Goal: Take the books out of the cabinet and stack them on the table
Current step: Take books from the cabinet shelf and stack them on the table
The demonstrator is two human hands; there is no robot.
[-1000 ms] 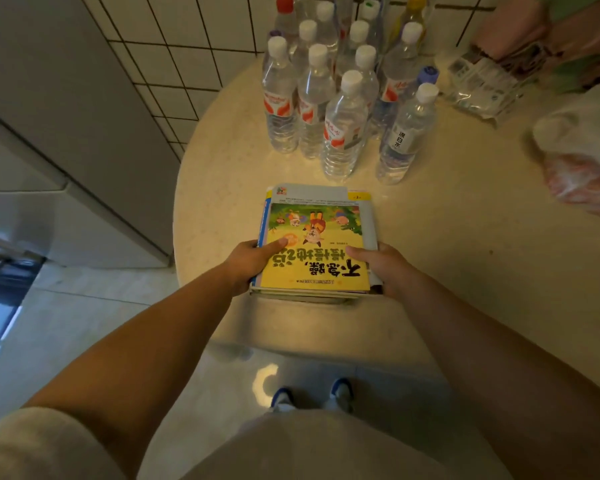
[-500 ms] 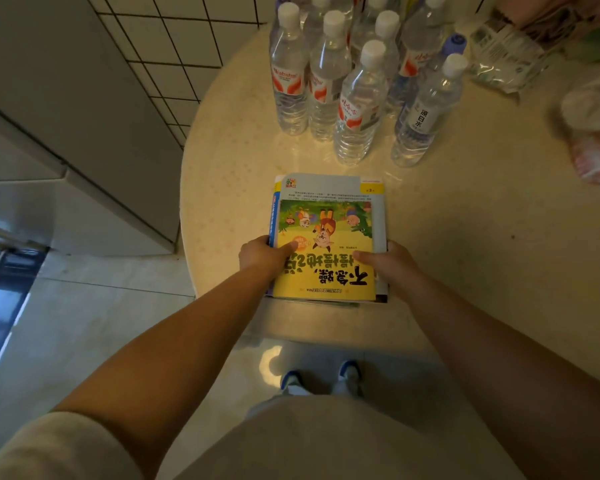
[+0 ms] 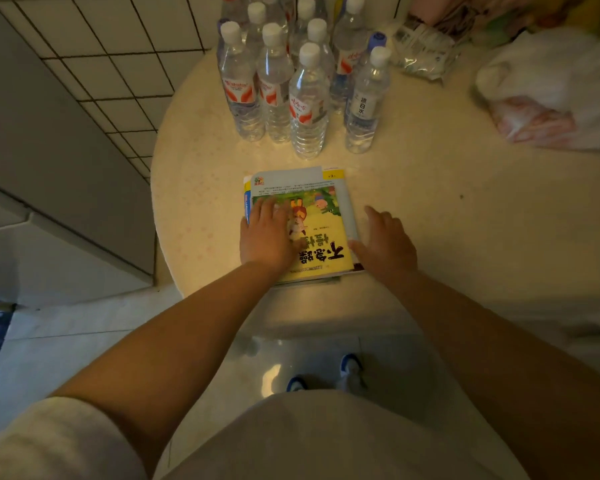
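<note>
Lying long-axis away, title upside-down, books (image 3: 321, 233) under flat left hand (image 3: 267, 237); right hand (image 3: 385, 247) open.

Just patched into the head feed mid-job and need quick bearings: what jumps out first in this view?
The bright yellow picture book topping a small stack near the table's front edge stands out, with the left hand flat on its cover and the right hand open at its right edge. Behind it, a tight cluster of clear water bottles stands upright at the table's far side, with crumpled plastic bags to the right.
</note>
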